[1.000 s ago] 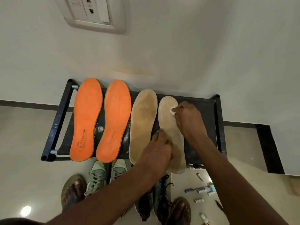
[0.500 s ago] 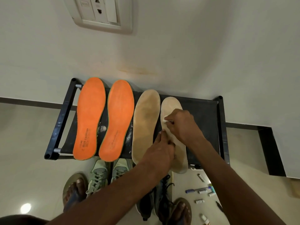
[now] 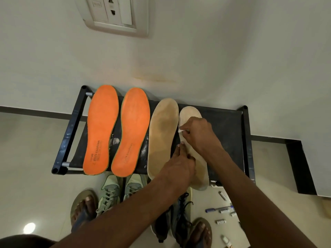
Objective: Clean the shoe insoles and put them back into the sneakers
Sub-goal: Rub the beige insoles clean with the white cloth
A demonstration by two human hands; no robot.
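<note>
Four insoles lie side by side, toes toward the wall, on a low black metal-framed shoe rack (image 3: 71,133) at frame centre. Left to right: two bright orange foam insoles (image 3: 103,129) (image 3: 133,131) printed "AIR cushion", a soiled beige insole (image 3: 162,135), then a paler cream insole (image 3: 201,169) at centre right, its heel overhanging the rack's near edge.

Right hand (image 3: 198,135): fingers curled, pinching a small white wad of cloth or tissue (image 3: 181,130) against the cream insole's left edge, near the forefoot.

Left hand (image 3: 179,163): fingers extended, tips pressing down on the cream insole's midsection; the fingers grasp nothing.

Floor, below the rack: pale green laced sneakers (image 3: 121,190) at lower centre; dark sneakers with black laces (image 3: 180,217) to their right, partly hidden by the left forearm. A sandalled foot shows on either side of the shoes. Blue pen (image 3: 217,209) and small white pieces lie lower right. White wall socket plate (image 3: 114,15), top of frame.
</note>
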